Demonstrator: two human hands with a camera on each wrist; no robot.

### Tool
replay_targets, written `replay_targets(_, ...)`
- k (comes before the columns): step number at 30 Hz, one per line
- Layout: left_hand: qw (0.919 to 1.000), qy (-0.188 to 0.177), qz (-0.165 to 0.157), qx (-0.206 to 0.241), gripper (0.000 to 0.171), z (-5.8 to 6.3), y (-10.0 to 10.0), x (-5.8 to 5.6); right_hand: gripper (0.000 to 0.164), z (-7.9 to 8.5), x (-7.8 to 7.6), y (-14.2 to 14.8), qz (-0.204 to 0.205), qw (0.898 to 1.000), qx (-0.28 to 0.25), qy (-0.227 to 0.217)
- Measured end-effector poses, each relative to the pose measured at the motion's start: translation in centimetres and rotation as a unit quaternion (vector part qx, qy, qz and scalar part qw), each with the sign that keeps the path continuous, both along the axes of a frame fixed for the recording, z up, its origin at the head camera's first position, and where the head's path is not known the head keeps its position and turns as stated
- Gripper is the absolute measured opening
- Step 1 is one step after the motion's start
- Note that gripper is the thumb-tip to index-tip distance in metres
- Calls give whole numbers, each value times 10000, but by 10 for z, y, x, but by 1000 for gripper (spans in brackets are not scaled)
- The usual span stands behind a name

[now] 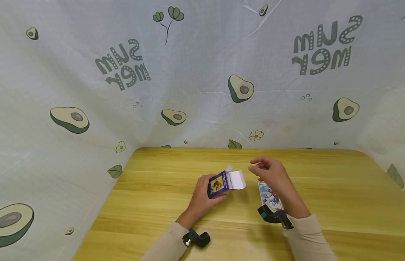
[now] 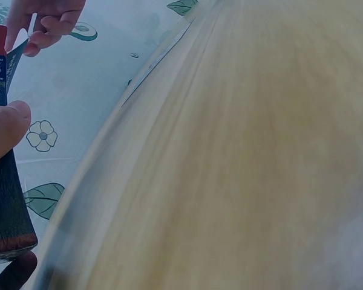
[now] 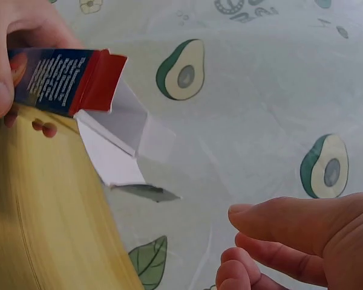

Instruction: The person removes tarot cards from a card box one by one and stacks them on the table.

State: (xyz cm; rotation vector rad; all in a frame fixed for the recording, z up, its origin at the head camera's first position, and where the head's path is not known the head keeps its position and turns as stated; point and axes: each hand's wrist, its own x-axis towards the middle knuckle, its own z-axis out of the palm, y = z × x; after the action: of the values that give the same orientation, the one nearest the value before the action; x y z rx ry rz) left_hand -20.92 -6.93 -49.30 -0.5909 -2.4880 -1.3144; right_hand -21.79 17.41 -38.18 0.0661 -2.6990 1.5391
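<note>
My left hand (image 1: pixel 201 195) grips a small dark blue card box (image 1: pixel 219 184), thumb on one side and fingers on the other. The box's end flap (image 1: pixel 237 179) hangs open toward the right, its white inside showing. In the right wrist view, the red-edged box (image 3: pixel 57 81) has its open end facing my right hand (image 3: pixel 302 241). Apart from the flap, that right hand holds nothing, its fingers loosely bent above the table. Beneath the right forearm, an illustrated card (image 1: pixel 269 195) lies flat, partly covered by the wrist camera.
A yellow wood-grain table (image 1: pixel 150 203) carries everything. Behind and at the left of it hangs a pale curtain (image 1: pixel 202 72) printed with avocados. Each wrist wears a black camera mount (image 1: pixel 196 237).
</note>
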Motion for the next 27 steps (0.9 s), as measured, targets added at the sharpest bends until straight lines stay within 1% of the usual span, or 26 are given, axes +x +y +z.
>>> replay_targets(6, 10000, 90, 4, -21, 74, 1, 0, 1, 38, 1, 1, -8, 8, 9997, -248, -76)
replay_targets(16, 10000, 32, -10, -49, 75, 3, 0, 1, 34, 2, 0, -19, 157, 9988, -452, -64)
replay_targets(21, 10000, 13, -26, -24, 74, 2, 0, 1, 31, -1, 1, -24, 242, 9987, -459, 10)
replay_targets(27, 9999, 117, -82, -34, 74, 3, 2, 1, 30, -3, 4, -29, 317, 9987, -405, 49)
